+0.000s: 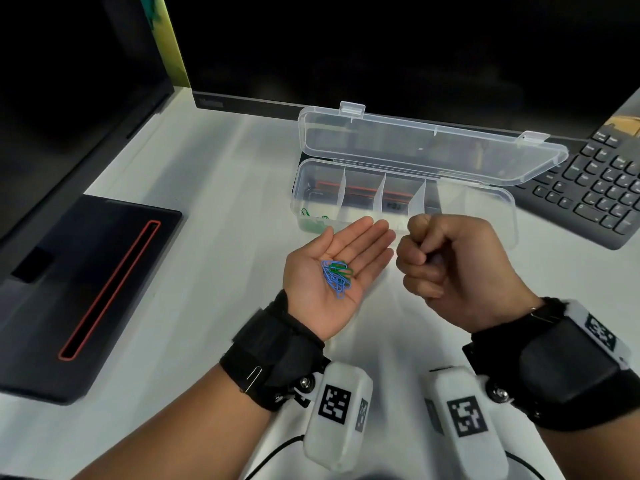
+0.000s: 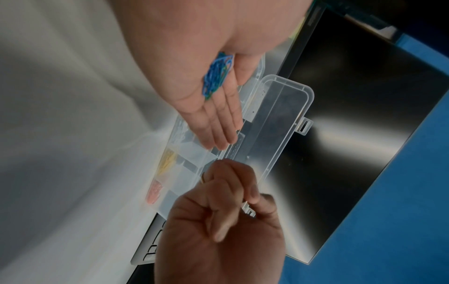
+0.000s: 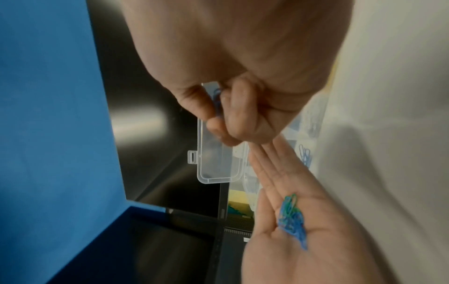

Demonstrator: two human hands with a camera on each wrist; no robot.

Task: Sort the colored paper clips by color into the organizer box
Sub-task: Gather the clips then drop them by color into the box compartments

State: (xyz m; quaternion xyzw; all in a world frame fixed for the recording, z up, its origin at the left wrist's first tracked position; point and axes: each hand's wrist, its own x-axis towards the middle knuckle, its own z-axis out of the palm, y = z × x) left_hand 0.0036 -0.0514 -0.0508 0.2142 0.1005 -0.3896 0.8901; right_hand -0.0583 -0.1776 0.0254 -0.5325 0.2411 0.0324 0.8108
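My left hand (image 1: 360,244) lies palm up in front of the organizer box, fingers straight, and carries a small heap of blue and green paper clips (image 1: 337,277) on the palm. The same heap of clips (image 2: 217,75) shows in the left wrist view. Just to its right, my right hand (image 1: 450,261) is curled, and its thumb and forefinger pinch a blue paper clip (image 3: 217,101). The clear organizer box (image 1: 485,202) stands open, lid leaning back. Green clips (image 1: 313,220) lie in its left end compartment; yellow clips (image 2: 167,159), pink clips (image 2: 154,194) and blue clips (image 3: 305,153) lie in others.
A black keyboard (image 1: 602,188) sits to the right of the box. A dark monitor (image 1: 381,46) stands right behind it. At the left lies a black monitor base (image 1: 86,289) with a red-edged slot. A silver clip (image 1: 252,377) hangs on my left wrist strap.
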